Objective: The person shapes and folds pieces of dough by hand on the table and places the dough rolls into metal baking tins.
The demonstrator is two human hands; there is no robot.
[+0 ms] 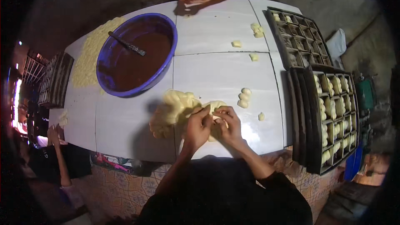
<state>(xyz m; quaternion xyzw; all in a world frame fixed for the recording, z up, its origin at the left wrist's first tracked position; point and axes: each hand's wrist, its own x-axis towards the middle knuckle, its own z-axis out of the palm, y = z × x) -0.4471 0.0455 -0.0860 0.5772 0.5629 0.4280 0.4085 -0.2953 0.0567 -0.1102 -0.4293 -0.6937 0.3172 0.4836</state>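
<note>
We see both our bare forearms rising from the lower edge and angling inward until the hands meet. Our left hand (197,127) is curled, knuckles up, fingers (205,112) bent down and pinching. Our right hand (228,125) sits touching it, fingers (221,111) arched toward the left fingertips, wrist slightly bent.

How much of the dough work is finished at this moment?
Done: the black compartment tray on the right is mostly filled with pale dough pieces. In hand: the left hand and right hand pinch one dough piece. Left: the pale dough heap, and the second black tray, which looks empty.
</note>
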